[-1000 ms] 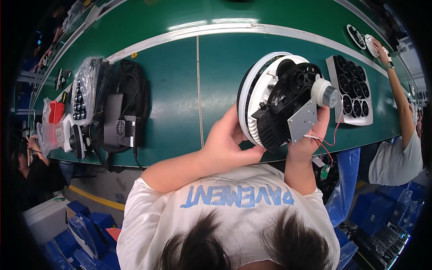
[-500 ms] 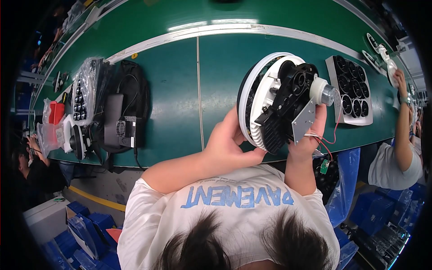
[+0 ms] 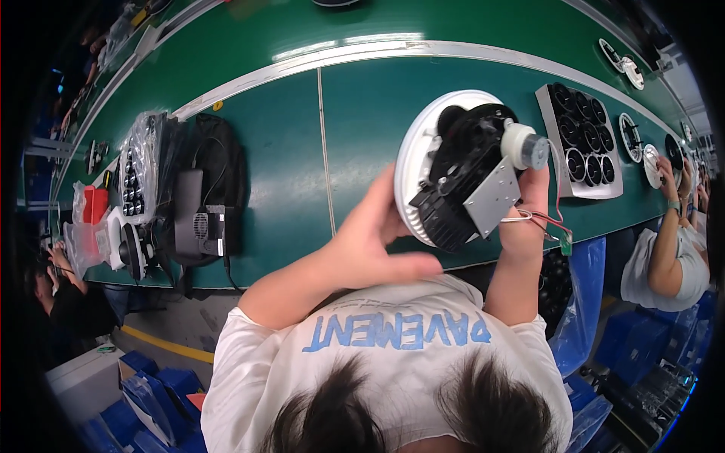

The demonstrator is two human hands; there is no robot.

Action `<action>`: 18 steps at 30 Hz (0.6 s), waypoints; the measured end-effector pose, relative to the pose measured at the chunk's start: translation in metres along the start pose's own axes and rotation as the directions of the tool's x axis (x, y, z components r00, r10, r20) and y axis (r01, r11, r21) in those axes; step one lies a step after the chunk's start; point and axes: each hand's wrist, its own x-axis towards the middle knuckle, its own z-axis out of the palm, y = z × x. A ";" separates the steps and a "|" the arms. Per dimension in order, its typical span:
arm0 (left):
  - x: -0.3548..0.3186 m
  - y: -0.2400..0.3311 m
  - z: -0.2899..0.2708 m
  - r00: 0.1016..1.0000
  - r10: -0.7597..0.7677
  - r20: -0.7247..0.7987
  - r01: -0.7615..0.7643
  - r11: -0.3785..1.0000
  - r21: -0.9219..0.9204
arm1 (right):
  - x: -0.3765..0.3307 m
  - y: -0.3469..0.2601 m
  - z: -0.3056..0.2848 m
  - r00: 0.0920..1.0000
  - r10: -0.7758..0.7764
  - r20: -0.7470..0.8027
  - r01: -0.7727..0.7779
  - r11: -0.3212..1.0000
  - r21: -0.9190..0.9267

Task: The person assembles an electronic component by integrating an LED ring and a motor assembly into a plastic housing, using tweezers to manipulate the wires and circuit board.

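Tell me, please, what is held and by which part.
A round assembly, held by the right hand at its right side; the left hand is at its left rim, thumb apart.

Person's hands, two: one left hand [image 3: 381, 245] and one right hand [image 3: 525, 226]. One round appliance [image 3: 445, 189], with one silver-and-white cylinder [image 3: 522, 148], one metal plate [image 3: 491, 201] and one green circuit board [image 3: 566, 243]. One tray [image 3: 596, 189]; black cups [image 3: 590, 137], nine, in three rows of three. One black bag [image 3: 225, 155]. One blue plastic sheet [image 3: 583, 309]. Blue boxes [image 3: 630, 347]: several, overlapping, exact number not discernible.
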 end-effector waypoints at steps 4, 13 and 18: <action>0.008 0.006 -0.015 0.992 -0.053 -0.117 0.059 0.997 0.056 | 0.011 -0.006 -0.004 0.940 -0.212 0.267 0.236 0.970 -0.062; 0.011 0.009 -0.011 0.970 -0.027 -0.241 0.036 0.999 0.032 | 0.003 -0.008 0.009 0.984 -0.112 0.136 0.104 0.993 0.064; 0.009 0.012 -0.017 0.954 -0.087 -0.287 0.087 0.996 -0.012 | -0.004 -0.017 0.007 0.948 0.148 0.282 -0.226 0.937 0.267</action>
